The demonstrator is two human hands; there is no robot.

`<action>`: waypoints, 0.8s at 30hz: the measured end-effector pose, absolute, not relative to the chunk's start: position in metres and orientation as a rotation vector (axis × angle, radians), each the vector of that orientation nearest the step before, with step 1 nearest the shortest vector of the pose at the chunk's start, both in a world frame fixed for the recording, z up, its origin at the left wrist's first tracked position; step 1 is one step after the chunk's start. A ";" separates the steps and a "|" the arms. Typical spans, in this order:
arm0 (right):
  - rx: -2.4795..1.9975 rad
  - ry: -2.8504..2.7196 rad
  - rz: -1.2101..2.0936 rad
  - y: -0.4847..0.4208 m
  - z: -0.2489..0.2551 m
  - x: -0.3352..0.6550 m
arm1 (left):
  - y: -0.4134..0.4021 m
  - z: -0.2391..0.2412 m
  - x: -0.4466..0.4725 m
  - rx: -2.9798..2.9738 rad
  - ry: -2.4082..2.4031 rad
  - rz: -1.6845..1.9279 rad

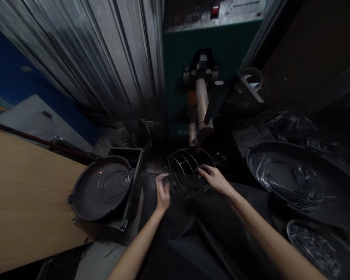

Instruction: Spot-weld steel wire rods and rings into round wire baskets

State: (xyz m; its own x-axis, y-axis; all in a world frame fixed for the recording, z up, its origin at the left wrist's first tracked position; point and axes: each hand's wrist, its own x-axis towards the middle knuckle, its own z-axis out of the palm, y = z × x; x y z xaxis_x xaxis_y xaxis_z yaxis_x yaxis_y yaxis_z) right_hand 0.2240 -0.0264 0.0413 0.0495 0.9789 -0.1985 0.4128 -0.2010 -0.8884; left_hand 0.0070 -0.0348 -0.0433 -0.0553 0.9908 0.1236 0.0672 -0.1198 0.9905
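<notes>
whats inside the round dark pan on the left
The round dark pan holds a few thin wire rings lying on its floor. It rests on a dark crate, whose contents it mostly covers.

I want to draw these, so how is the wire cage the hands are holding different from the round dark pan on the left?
The wire cage is see-through, made of thin bent wires; the round pan is solid and dark with a raised rim. The cage is held by both hands, left hand and right hand; the pan sits untouched, tilted on a dark box. The pan looks wider than the cage. Both are round.
</notes>
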 end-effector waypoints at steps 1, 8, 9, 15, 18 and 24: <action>-1.672 -1.437 1.128 -0.036 0.032 0.222 | -0.028 -0.042 0.005 1.078 1.279 1.298; -1.671 -1.512 0.960 -0.104 0.000 0.209 | 0.008 -0.024 0.023 0.147 1.052 1.022; -1.689 -1.501 0.932 -0.113 0.001 0.221 | 0.008 -0.022 0.028 0.136 1.073 1.055; -2.514 -0.865 0.099 -0.207 -0.018 0.380 | -0.005 -0.008 0.057 0.234 1.101 1.255; -2.770 -0.629 0.221 -0.246 -0.047 0.441 | -0.007 -0.004 0.066 0.463 1.093 1.279; -2.856 -0.508 0.480 -0.255 -0.063 0.444 | -0.013 -0.012 0.057 0.812 1.263 1.344</action>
